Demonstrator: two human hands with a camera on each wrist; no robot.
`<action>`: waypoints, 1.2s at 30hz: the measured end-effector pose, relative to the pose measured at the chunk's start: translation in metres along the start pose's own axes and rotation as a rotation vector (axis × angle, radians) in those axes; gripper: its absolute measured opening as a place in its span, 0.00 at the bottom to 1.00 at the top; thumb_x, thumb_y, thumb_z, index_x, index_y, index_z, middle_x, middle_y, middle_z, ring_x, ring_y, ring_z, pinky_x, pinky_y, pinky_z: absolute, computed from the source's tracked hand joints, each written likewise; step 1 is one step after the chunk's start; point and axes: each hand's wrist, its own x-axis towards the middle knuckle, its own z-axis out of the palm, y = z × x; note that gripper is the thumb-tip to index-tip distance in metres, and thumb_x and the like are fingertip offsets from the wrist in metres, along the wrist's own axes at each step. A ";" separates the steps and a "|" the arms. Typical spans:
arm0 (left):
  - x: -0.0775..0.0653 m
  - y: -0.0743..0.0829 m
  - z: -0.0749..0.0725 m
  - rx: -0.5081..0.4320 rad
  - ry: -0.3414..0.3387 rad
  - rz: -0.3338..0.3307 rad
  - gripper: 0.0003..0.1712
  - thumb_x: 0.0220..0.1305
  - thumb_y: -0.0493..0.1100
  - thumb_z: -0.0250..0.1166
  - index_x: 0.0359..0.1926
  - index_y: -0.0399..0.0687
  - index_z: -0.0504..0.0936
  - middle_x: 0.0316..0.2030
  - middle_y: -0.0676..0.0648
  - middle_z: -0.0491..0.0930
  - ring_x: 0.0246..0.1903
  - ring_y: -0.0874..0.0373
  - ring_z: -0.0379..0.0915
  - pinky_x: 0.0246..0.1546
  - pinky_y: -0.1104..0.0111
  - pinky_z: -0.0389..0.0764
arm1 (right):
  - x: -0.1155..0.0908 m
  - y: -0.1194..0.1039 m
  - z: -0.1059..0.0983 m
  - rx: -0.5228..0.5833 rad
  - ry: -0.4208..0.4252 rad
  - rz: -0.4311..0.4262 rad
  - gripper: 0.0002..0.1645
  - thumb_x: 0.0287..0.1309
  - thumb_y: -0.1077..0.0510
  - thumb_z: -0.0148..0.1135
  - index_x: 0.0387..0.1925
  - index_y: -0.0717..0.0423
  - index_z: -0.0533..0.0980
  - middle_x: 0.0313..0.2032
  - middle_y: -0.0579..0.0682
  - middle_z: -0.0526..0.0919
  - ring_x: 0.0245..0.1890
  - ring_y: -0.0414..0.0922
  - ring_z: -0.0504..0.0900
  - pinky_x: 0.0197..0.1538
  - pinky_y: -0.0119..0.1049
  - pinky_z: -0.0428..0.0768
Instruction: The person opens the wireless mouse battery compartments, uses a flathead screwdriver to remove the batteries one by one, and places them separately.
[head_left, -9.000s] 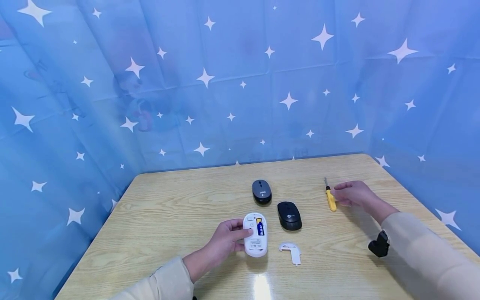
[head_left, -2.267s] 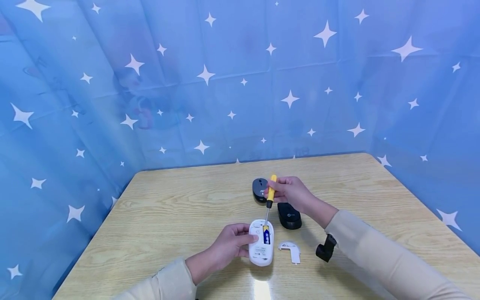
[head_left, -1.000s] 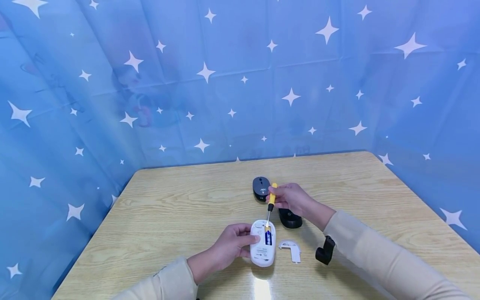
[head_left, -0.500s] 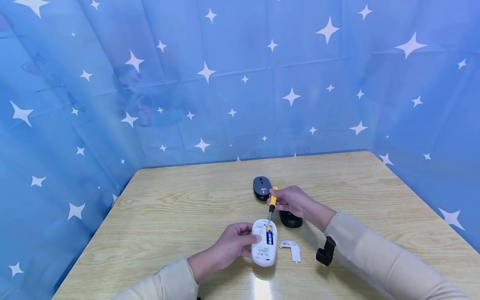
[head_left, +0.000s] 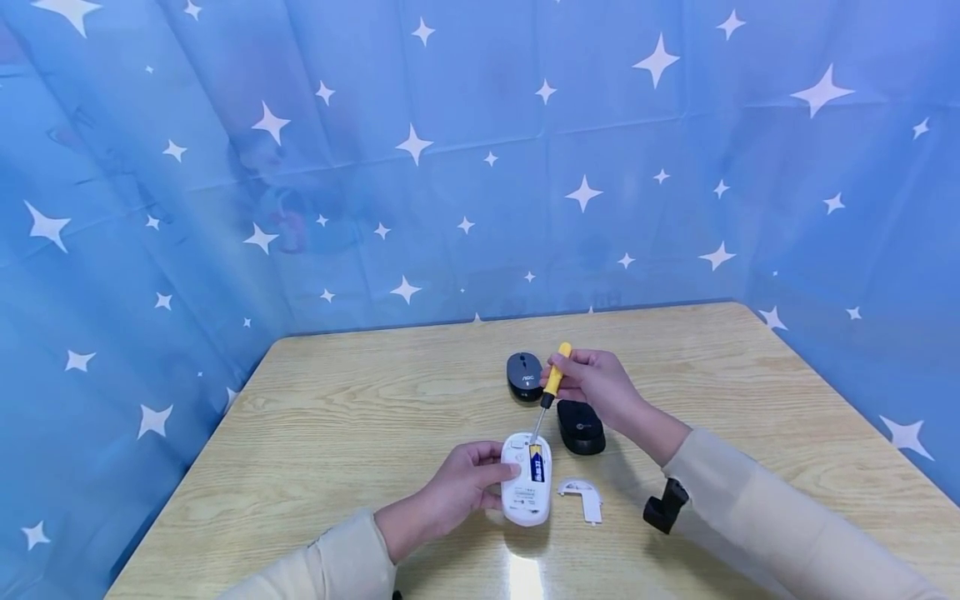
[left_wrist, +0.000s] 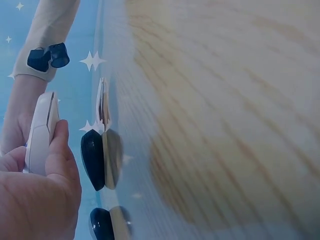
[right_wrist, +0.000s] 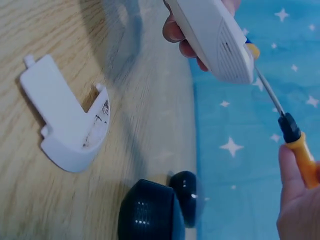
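My left hand (head_left: 465, 487) holds a white computer mouse (head_left: 517, 498) above the table, underside up, thumb across it. A blue and yellow battery (head_left: 537, 465) lies in its uncovered slot; in the right wrist view the battery's yellow end (right_wrist: 253, 50) stands out past the mouse's face. My right hand (head_left: 602, 387) grips a screwdriver (head_left: 555, 379) by its yellow handle, shaft slanting down. The tip meets the battery's upper end, though exact contact is hard to see. Below and right lies the white battery cover (head_left: 588, 502).
A black mouse (head_left: 581, 429) sits under my right hand, and a dark grey mouse (head_left: 523, 375) stands farther back. Both rest on the wooden table (head_left: 360, 400). A blue starred curtain (head_left: 465, 167) hangs behind and at the sides.
My right hand first took the screwdriver from the table's right and brought it to the battery. Over the last half second the handle has risen and leaned right; the white mouse has shifted slightly up.
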 end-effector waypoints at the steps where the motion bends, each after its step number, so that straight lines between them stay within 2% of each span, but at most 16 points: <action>1: 0.000 0.000 0.000 -0.002 0.000 0.002 0.19 0.63 0.31 0.60 0.53 0.25 0.73 0.40 0.41 0.79 0.36 0.53 0.80 0.36 0.61 0.86 | -0.001 -0.001 0.000 -0.011 0.001 -0.017 0.22 0.70 0.53 0.55 0.52 0.70 0.73 0.42 0.60 0.83 0.43 0.49 0.84 0.45 0.35 0.84; 7: 0.000 0.000 0.000 -0.025 -0.002 -0.003 0.19 0.63 0.31 0.60 0.54 0.25 0.73 0.40 0.41 0.78 0.37 0.52 0.81 0.39 0.58 0.85 | -0.012 -0.008 0.002 -0.069 -0.021 -0.163 0.23 0.69 0.52 0.57 0.50 0.70 0.73 0.42 0.61 0.84 0.42 0.48 0.85 0.45 0.40 0.84; 11: -0.001 0.000 -0.001 -0.023 0.000 -0.003 0.19 0.64 0.31 0.59 0.54 0.25 0.73 0.41 0.40 0.78 0.38 0.51 0.81 0.40 0.58 0.85 | -0.018 -0.012 0.004 -0.098 -0.038 -0.251 0.23 0.68 0.52 0.58 0.51 0.69 0.73 0.43 0.65 0.83 0.45 0.55 0.83 0.45 0.41 0.84; 14: -0.002 0.000 -0.002 -0.019 0.004 -0.002 0.19 0.64 0.31 0.59 0.55 0.25 0.73 0.41 0.40 0.78 0.38 0.50 0.81 0.39 0.58 0.85 | -0.022 -0.015 0.006 -0.116 -0.056 -0.292 0.22 0.68 0.52 0.58 0.51 0.69 0.74 0.44 0.66 0.82 0.46 0.57 0.83 0.45 0.41 0.84; 18: -0.003 0.000 -0.002 -0.017 0.012 -0.005 0.20 0.63 0.31 0.59 0.55 0.25 0.72 0.41 0.40 0.79 0.38 0.50 0.81 0.39 0.58 0.85 | -0.026 -0.015 0.008 -0.159 -0.077 -0.341 0.20 0.68 0.53 0.58 0.49 0.67 0.75 0.42 0.64 0.83 0.43 0.55 0.84 0.44 0.41 0.85; 24: -0.004 -0.001 -0.003 -0.013 0.016 -0.004 0.19 0.63 0.31 0.60 0.54 0.25 0.73 0.40 0.40 0.79 0.38 0.50 0.81 0.39 0.57 0.85 | -0.029 -0.015 0.010 -0.206 -0.145 -0.433 0.15 0.68 0.56 0.57 0.47 0.66 0.76 0.40 0.63 0.84 0.42 0.56 0.84 0.43 0.42 0.85; 28: -0.004 -0.002 -0.004 -0.014 0.015 -0.005 0.19 0.63 0.31 0.60 0.54 0.25 0.73 0.40 0.41 0.79 0.38 0.51 0.81 0.39 0.57 0.85 | -0.022 -0.014 0.009 -0.176 -0.140 -0.364 0.19 0.69 0.53 0.57 0.48 0.67 0.76 0.41 0.62 0.84 0.44 0.57 0.83 0.44 0.41 0.85; 32: -0.005 -0.003 -0.004 -0.012 0.006 -0.004 0.19 0.63 0.31 0.60 0.54 0.26 0.74 0.39 0.41 0.79 0.36 0.52 0.80 0.37 0.58 0.86 | -0.013 -0.008 0.005 -0.097 -0.107 -0.206 0.23 0.69 0.51 0.56 0.50 0.69 0.74 0.43 0.64 0.83 0.46 0.54 0.83 0.47 0.41 0.84; 36: -0.006 -0.004 -0.004 -0.011 -0.008 -0.002 0.18 0.63 0.30 0.60 0.53 0.25 0.73 0.39 0.42 0.79 0.36 0.52 0.80 0.37 0.58 0.86 | -0.007 -0.002 0.002 -0.018 -0.083 -0.062 0.21 0.71 0.53 0.54 0.51 0.70 0.73 0.43 0.60 0.83 0.47 0.51 0.83 0.48 0.38 0.83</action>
